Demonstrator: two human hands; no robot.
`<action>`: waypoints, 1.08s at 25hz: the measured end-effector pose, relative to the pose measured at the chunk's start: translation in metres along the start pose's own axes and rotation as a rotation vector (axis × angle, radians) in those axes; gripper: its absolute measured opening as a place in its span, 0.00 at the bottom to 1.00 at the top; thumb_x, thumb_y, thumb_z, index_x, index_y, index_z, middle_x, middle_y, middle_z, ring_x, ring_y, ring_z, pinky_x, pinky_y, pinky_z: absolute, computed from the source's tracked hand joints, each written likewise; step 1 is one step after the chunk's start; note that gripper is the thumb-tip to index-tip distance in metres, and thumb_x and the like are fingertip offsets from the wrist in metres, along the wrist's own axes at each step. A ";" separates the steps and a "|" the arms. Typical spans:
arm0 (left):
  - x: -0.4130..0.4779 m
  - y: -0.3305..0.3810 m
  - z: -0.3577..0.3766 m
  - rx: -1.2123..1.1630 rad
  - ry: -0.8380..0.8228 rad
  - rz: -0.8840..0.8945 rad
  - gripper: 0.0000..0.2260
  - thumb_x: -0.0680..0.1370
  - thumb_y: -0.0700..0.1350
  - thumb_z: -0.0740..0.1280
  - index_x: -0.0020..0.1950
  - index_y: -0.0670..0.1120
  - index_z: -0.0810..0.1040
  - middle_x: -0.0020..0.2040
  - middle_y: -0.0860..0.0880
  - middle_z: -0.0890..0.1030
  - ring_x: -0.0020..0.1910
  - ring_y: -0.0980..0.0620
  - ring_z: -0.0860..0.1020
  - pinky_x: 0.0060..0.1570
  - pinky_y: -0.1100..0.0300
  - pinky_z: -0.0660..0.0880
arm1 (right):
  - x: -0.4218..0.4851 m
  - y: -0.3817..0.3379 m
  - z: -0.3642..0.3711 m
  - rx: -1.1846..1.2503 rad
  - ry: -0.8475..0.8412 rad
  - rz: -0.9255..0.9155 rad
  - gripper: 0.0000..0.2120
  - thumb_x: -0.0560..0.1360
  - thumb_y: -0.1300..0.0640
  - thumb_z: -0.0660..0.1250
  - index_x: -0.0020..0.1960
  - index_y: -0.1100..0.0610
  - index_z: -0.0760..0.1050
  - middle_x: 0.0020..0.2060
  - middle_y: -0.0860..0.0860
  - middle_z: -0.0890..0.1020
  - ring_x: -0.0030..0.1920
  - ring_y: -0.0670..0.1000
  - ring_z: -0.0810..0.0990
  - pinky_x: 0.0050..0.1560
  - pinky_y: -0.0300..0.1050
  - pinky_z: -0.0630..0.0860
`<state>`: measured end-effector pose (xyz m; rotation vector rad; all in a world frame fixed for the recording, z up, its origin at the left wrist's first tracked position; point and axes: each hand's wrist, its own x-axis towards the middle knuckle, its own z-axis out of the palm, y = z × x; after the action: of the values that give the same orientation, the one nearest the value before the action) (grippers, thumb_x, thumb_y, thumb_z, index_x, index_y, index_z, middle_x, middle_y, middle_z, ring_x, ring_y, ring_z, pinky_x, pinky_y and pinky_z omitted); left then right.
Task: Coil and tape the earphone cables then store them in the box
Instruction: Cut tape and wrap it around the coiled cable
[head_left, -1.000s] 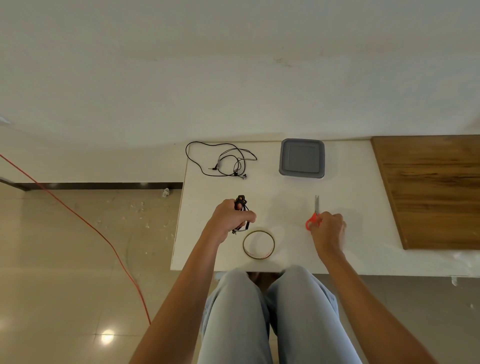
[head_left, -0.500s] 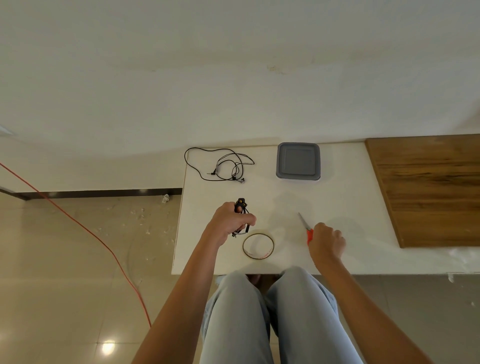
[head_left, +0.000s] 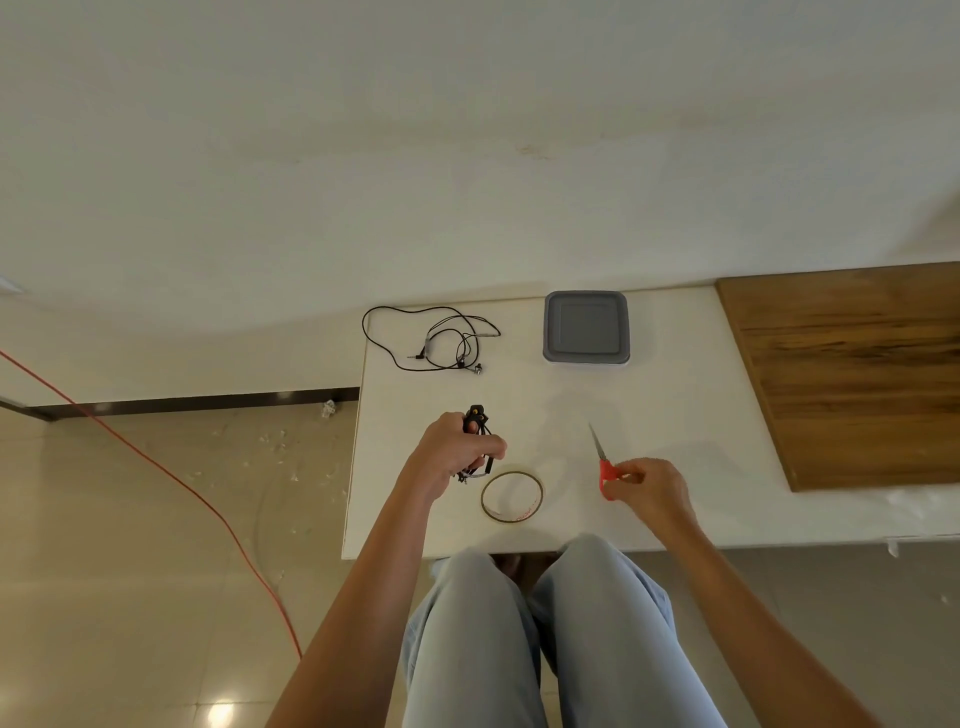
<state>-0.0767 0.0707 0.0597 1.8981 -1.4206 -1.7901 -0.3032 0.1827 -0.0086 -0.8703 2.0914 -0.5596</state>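
— What is laid out?

— A white desk (head_left: 675, 405), a wooden board (head_left: 857, 374) covering its right end, and the grey box (head_left: 586, 327) by the far edge with its lid on. A loose cable (head_left: 441, 338) sprawls at the far left corner, not yet coiled.

— And nearer the person?

— The tape roll (head_left: 512, 496) lies flat by the near edge, between the hands. The left hand (head_left: 457, 452) keeps its fingers wrapped round a coiled cable (head_left: 479, 418), just left of the roll.

— What has changed?

— The scissors (head_left: 602, 460). A second ago the blades pointed straight at the far edge. Now they lean left, and the right hand (head_left: 649, 488), fingers curled on the red handle, has drawn back toward the near edge.

— Meaning?

— Probably it is getting ready to cut tape for that coil. Taping and boxing both look still to do.
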 end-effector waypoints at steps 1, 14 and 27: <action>0.000 0.000 0.000 0.010 0.004 0.001 0.17 0.66 0.39 0.74 0.37 0.47 0.65 0.37 0.49 0.69 0.36 0.49 0.70 0.35 0.60 0.67 | -0.006 -0.010 -0.004 0.200 -0.093 0.070 0.05 0.70 0.58 0.71 0.39 0.59 0.82 0.35 0.52 0.82 0.33 0.49 0.73 0.33 0.41 0.68; 0.000 -0.001 -0.004 -0.009 0.001 -0.003 0.17 0.67 0.38 0.74 0.38 0.47 0.65 0.38 0.49 0.69 0.36 0.50 0.71 0.36 0.60 0.68 | -0.070 -0.040 0.031 0.655 -0.651 0.094 0.10 0.79 0.55 0.62 0.49 0.61 0.77 0.34 0.54 0.79 0.27 0.44 0.64 0.28 0.35 0.63; 0.005 -0.008 -0.008 -0.029 -0.047 -0.009 0.16 0.66 0.38 0.74 0.38 0.48 0.65 0.38 0.49 0.69 0.36 0.50 0.72 0.38 0.60 0.69 | -0.041 -0.036 0.063 0.931 -0.957 0.361 0.23 0.70 0.43 0.71 0.50 0.63 0.77 0.36 0.55 0.77 0.31 0.46 0.68 0.28 0.36 0.70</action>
<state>-0.0667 0.0675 0.0525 1.8636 -1.3953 -1.8611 -0.2199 0.1836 -0.0030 -0.1171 0.8927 -0.6459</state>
